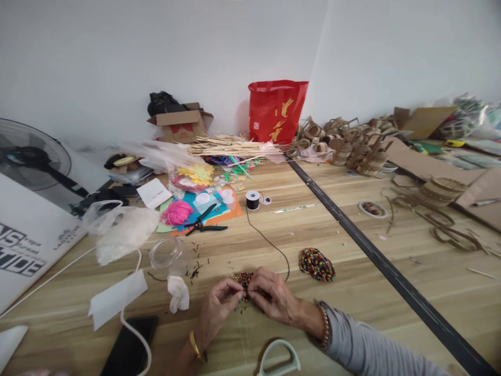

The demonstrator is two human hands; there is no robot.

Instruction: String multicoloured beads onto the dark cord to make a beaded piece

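Observation:
Both hands work close together over a small heap of multicoloured beads (242, 278) on the wooden table. My left hand (221, 303) pinches thumb and forefinger together; the small thing between them is too tiny to make out. Beside it, my right hand (274, 295) is pinched too, its fingertips almost touching the left ones. A thin black cord (268, 241) runs from a spool (252, 200) and curves in behind my right hand, which seems to hold its end. A few loose beads lie just below the fingertips. To the right lies a coil of strung beads (317, 264).
Black-handled pliers (201, 225) lie on coloured paper beside pink yarn (176, 212). A clear jar (169, 256), crumpled tissue (178, 294) and dark phone (129, 347) are on the left. A pale green handle (278, 355) is near me. Woven baskets (368, 155) and a red bag (277, 111) stand behind.

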